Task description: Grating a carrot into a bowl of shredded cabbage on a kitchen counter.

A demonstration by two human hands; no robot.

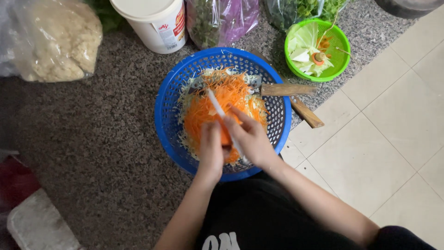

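Both forearms reach forward from the near edge of the floor over a blue plastic basket (169, 115). The left hand (211, 150) is curled shut around the near end of a carrot (225, 137), of which only a short orange stub shows between the two hands. The right hand (252, 139) is closed on a slim white-handled tool (217, 105), probably a peeler or shredder, though its blade is too small to make out; the tool slants away from the fingers toward the far left side of the basket. The basket sits on the speckled granite floor (106, 139) close to where it meets the pale floor tiles (384, 134), and it holds a heap of shredded carrot (208, 111) lying over pale shredded cabbage (255, 107). A knife with a wooden handle (286, 89) rests across the basket's right rim, and a second wooden handle (306, 114) lies just beside it on the floor. Beyond the basket's far right side stands a green bowl (341, 48) holding cabbage scraps (303, 51) and a carrot top. Along the far edge are a white lidded tub (152, 23), a clear bag of pale crumbly food (60, 39), and bags of herbs (222, 18).
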